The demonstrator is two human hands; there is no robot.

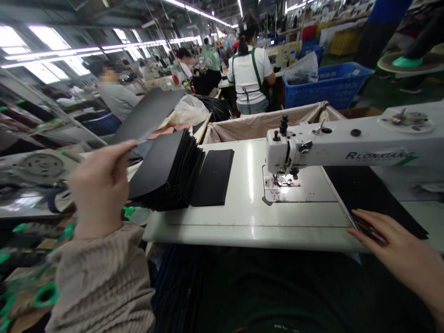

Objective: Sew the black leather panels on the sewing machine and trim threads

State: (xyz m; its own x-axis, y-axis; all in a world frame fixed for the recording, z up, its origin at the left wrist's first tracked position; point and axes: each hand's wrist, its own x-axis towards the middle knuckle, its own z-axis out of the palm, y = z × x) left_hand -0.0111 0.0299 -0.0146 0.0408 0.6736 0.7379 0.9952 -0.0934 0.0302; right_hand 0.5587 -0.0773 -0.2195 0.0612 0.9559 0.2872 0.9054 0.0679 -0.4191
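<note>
My left hand (104, 180) is raised at the left, its thumb and fingers pinching the corner of a flat black sheet (151, 113) that tilts up and away. Just beyond it stands a thick stack of black panels (161, 166), and one flatter black panel pile (213, 178) lies beside that stack. On the right, my right hand (391, 240) is closed around a slim dark tool (373, 231) with a pinkish edge; its exact kind is hard to make out. That hand rests at the near edge of more black panels (367, 194), right of the needle area.
A white sewing machine (322, 143) reaches over the pale worktable (239, 217) from the right. Behind the table hangs a beige cloth-lined bin (239, 129). A blue crate (329, 85) stands farther back, near a seated person (249, 74). Thread spools (46, 293) lie at lower left.
</note>
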